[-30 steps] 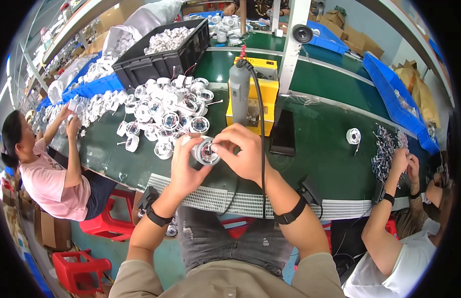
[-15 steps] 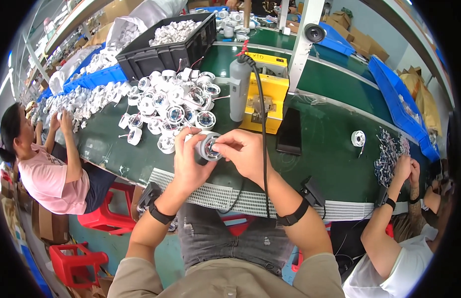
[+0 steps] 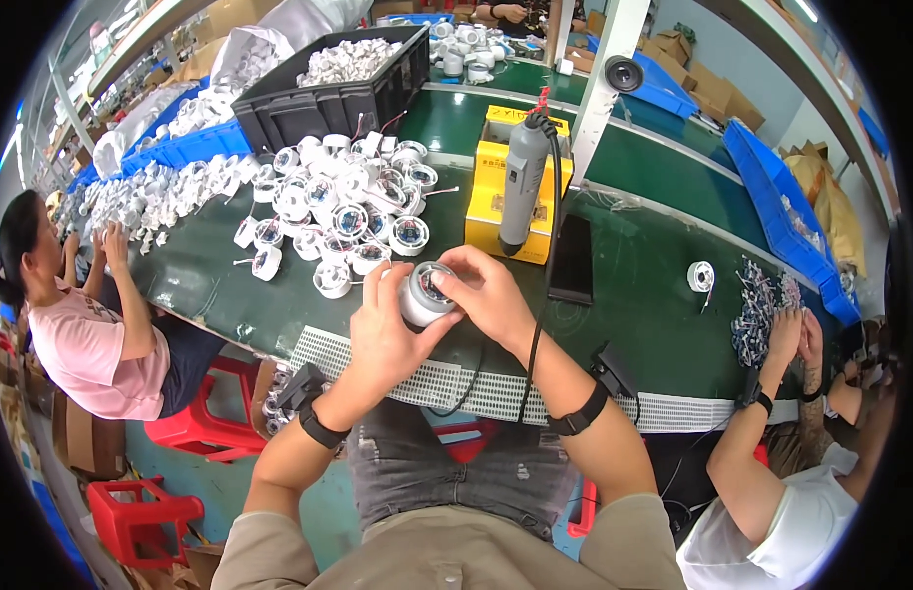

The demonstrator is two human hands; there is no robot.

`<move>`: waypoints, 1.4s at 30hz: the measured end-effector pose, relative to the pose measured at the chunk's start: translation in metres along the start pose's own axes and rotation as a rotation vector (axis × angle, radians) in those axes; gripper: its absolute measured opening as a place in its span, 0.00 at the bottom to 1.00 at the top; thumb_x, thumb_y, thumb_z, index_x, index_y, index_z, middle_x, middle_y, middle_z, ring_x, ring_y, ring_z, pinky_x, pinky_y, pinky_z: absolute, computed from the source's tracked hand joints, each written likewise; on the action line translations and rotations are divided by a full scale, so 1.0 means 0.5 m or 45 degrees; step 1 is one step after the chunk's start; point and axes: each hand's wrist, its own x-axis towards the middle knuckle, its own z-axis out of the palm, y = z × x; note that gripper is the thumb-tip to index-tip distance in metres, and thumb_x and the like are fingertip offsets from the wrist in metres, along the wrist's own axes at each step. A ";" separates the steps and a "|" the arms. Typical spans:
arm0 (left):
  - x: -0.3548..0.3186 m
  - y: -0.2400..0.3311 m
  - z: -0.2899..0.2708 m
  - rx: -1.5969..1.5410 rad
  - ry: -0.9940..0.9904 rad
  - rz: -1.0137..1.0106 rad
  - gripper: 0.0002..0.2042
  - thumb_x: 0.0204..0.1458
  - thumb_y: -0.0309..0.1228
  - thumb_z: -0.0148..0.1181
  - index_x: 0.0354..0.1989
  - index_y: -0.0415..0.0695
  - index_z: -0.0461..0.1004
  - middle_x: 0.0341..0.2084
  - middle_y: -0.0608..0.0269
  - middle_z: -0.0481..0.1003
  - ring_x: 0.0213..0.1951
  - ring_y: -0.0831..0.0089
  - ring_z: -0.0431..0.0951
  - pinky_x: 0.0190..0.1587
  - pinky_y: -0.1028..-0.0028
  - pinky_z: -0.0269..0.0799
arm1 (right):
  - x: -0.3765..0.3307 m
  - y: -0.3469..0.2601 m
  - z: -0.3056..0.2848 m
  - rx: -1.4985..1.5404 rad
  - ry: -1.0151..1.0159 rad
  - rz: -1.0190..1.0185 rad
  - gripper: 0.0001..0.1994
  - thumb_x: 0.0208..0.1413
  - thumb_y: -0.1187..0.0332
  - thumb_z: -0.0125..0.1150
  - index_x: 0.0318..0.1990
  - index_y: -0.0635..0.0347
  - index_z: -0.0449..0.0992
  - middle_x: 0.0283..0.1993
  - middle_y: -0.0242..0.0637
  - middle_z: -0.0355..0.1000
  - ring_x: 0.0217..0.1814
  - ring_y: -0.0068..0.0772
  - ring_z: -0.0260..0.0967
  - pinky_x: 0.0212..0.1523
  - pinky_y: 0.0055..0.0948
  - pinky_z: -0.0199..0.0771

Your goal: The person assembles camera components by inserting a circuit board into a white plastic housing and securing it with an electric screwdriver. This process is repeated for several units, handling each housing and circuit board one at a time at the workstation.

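Between my hands is a white cylindrical plastic housing [image 3: 424,305] with a dark round inside at its top, where small parts are too fine to make out. Around its left side wrap the fingers of my left hand [image 3: 387,320], the thumb at its lower front. My right hand [image 3: 491,300] grips it from the right, its thumb over the open top and the fingers behind the rim. Just beyond lies a heap of similar white round housings [image 3: 350,218], several showing circuit boards and thin wires. A grey electric screwdriver [image 3: 525,182] hangs on its cable beyond my right hand.
Behind the screwdriver stands a yellow box-shaped device [image 3: 484,211], with a black phone [image 3: 572,261] beside it. One housing [image 3: 701,276] lies apart at right. A black crate [image 3: 269,118] of white parts stands far left. Co-workers handle small parts at both sides of the green table [image 3: 633,324].
The housing has been turned so its open top faces more upward, and my right thumb lies over it. The hanging screwdriver has swung to the right.
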 end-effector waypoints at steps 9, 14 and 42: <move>-0.024 0.023 -0.036 0.425 -0.140 0.088 0.34 0.39 0.35 0.73 0.57 0.43 0.67 0.57 0.36 0.63 0.61 0.37 0.61 0.58 0.52 0.64 | -0.016 -0.025 0.005 -0.387 0.027 -0.008 0.14 0.49 0.65 0.69 0.40 0.63 0.76 0.36 0.38 0.77 0.35 0.27 0.76 0.37 0.26 0.76; -0.010 -0.025 -0.028 -0.110 -0.201 0.284 0.21 0.37 0.23 0.71 0.44 0.42 0.75 0.48 0.55 0.74 0.50 0.54 0.75 0.50 0.62 0.74 | -0.011 -0.019 -0.001 -0.473 0.108 -0.088 0.10 0.51 0.66 0.66 0.36 0.64 0.78 0.31 0.42 0.77 0.33 0.33 0.77 0.36 0.29 0.75; 0.031 -0.095 -0.016 -0.193 -0.337 0.518 0.21 0.34 0.35 0.75 0.38 0.45 0.75 0.49 0.50 0.73 0.36 0.60 0.78 0.36 0.68 0.76 | 0.153 -0.121 -0.078 0.106 0.989 -0.740 0.12 0.64 0.67 0.48 0.49 0.64 0.63 0.17 0.34 0.62 0.14 0.24 0.60 0.16 0.25 0.62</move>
